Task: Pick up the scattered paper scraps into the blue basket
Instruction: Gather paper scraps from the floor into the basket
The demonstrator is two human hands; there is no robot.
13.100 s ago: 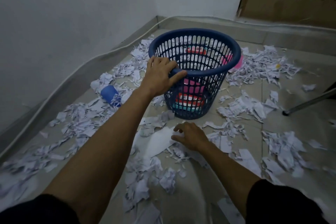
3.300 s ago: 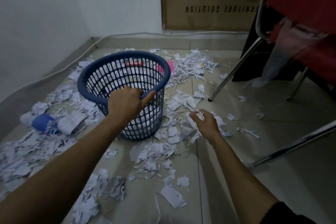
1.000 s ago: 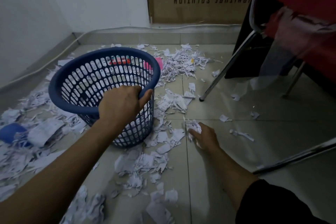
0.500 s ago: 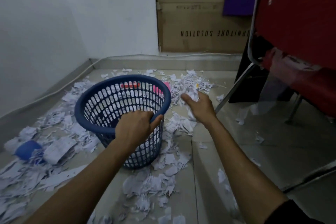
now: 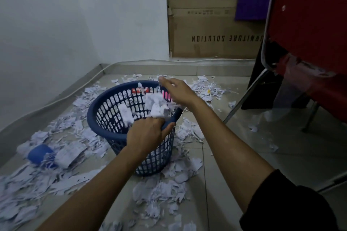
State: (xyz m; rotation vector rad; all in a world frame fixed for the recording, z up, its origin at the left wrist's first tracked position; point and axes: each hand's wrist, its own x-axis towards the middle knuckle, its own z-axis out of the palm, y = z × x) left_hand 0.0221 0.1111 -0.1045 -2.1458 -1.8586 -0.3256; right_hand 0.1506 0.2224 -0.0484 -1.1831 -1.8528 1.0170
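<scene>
A blue plastic basket (image 5: 107, 124) with slotted walls stands on the tiled floor, tipped slightly towards me. My left hand (image 5: 147, 135) grips its near rim. Over the basket's mouth my right hand (image 5: 178, 92) is spread with straight fingers, and a clump of white paper scraps (image 5: 156, 104) falls, blurred, just below it into the basket. More torn paper scraps (image 5: 159, 191) lie scattered on the floor all around the basket, thickest at the left and in front.
A blue cap-like object (image 5: 39, 154) lies among scraps at the left. A red chair (image 5: 309, 30) with metal legs stands at the right. A cardboard box (image 5: 214, 30) leans on the back wall. White walls close the left side.
My right hand has carried its handful of scraps from the floor right of the basket to above the basket and let them go. My left hand has kept its grip on the rim.
</scene>
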